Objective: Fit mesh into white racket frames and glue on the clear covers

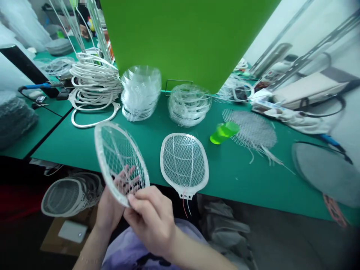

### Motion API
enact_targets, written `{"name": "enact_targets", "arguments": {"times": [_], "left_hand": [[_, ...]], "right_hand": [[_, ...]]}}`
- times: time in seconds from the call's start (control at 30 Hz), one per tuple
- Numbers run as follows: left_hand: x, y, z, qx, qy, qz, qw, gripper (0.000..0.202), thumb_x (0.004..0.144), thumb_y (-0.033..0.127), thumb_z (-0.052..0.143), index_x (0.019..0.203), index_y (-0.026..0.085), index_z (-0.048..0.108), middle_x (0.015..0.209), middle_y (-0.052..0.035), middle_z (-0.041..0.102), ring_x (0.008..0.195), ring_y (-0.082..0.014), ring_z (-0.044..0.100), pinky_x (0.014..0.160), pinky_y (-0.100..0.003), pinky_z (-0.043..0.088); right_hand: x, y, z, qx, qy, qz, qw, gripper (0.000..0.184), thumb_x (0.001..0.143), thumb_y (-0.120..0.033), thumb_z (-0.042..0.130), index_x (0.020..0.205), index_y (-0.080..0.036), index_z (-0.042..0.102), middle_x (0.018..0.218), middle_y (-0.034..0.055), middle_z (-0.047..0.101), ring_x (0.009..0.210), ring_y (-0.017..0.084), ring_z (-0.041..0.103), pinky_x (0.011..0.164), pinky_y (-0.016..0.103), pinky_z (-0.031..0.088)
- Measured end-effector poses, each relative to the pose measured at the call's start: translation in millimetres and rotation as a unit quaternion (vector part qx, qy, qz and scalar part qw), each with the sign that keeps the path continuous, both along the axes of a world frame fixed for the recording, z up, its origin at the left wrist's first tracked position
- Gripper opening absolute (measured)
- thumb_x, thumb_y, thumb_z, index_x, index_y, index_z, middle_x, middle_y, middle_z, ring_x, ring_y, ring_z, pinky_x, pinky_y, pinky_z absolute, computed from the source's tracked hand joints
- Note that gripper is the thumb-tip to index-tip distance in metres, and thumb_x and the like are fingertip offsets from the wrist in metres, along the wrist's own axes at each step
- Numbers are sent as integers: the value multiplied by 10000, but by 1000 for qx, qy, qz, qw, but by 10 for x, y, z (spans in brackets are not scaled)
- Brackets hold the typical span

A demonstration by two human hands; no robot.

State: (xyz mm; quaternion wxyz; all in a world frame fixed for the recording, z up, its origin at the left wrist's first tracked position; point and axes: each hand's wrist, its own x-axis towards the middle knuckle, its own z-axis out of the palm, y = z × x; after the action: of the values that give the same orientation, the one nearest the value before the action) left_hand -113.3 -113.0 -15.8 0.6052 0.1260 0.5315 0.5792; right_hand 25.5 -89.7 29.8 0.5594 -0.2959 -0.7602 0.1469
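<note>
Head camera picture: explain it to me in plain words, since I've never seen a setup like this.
There is no machine here, only a person working bare-handed. The single picture comes from a camera worn on that person's head, looking forward and down. The right hand pinches the lower end of a tilted mesh frame, while the left hand is open behind it, partly seen through it; whether it touches is unclear. On the green table lie a second mesh frame, a stack of white rims, two stacks of clear pieces, a bright green cylinder and a pile of loose mesh.
</note>
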Motion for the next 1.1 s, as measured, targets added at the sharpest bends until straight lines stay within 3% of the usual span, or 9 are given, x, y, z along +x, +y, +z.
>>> {"name": "enact_targets", "arguments": {"times": [0.1,0.27,0.33,0.4,0.5,0.57,0.67,0.8,1.1], "left_hand": [[15,189,175,45,-15,-20,999,554,924,650,440,1314,304,627,1522,-62,497,1314,-372,541,1044,-562,475],[-63,255,269,92,96,149,980,679,889,763,404,1250,247,656,1536,-86,471,1352,-386,497,1029,-549,497],[-147,254,221,73,180,138,971,633,879,686,533,1338,255,597,1547,-103,451,1363,-382,487,1061,-554,465],[-246,253,152,80,356,117,924,642,863,498,681,1442,287,499,1598,-93,374,1437,-348,397,1149,-526,370],[-368,254,94,142,604,23,784,584,905,336,661,1460,292,485,1605,-71,362,1505,-301,271,1218,-509,245],[-394,265,109,185,656,-91,726,456,969,272,552,1425,280,526,1542,-69,463,1492,-274,310,1206,-504,284],[-349,310,170,226,653,-239,682,426,999,196,459,1414,260,529,1508,-67,510,1474,-241,355,1183,-481,344],[-289,363,222,254,637,-376,624,437,932,117,473,1331,246,594,1552,-64,458,1480,-258,343,1196,-517,309],[-428,293,36,315,641,-420,560,288,979,239,543,1247,251,648,1474,-76,554,1451,-269,398,1203,-516,284]], "right_hand": [[155,-68,1,90,-32,42,995,109,884,-64,588,979,-64,642,763,85,659,694,161,617,580,270,520],[108,91,-212,102,-213,25,971,164,899,-28,533,810,-104,647,721,61,604,645,164,552,517,297,445],[-15,217,-336,100,-285,49,952,233,925,-41,481,767,-140,622,727,53,588,663,170,545,490,293,412],[-124,288,-444,77,-346,65,933,236,932,-51,473,775,-156,614,743,53,594,711,183,561,496,288,417],[-120,213,-528,13,-351,27,936,103,928,-101,555,901,-145,645,824,68,648,816,206,601,643,307,503],[20,77,-545,-32,-267,2,963,68,933,-179,605,977,-143,643,867,74,670,836,204,618,723,315,522],[288,-111,-588,-113,-165,-31,979,58,947,-199,589,905,-167,612,760,37,632,708,159,609,660,266,501],[402,-210,-718,-166,-200,-107,960,180,968,-302,554,1012,-140,620,817,63,673,677,160,633,602,266,499],[292,-170,-842,-93,-227,-93,965,127,953,-167,582,985,-153,704,749,37,619,663,141,572,604,248,458]]}}
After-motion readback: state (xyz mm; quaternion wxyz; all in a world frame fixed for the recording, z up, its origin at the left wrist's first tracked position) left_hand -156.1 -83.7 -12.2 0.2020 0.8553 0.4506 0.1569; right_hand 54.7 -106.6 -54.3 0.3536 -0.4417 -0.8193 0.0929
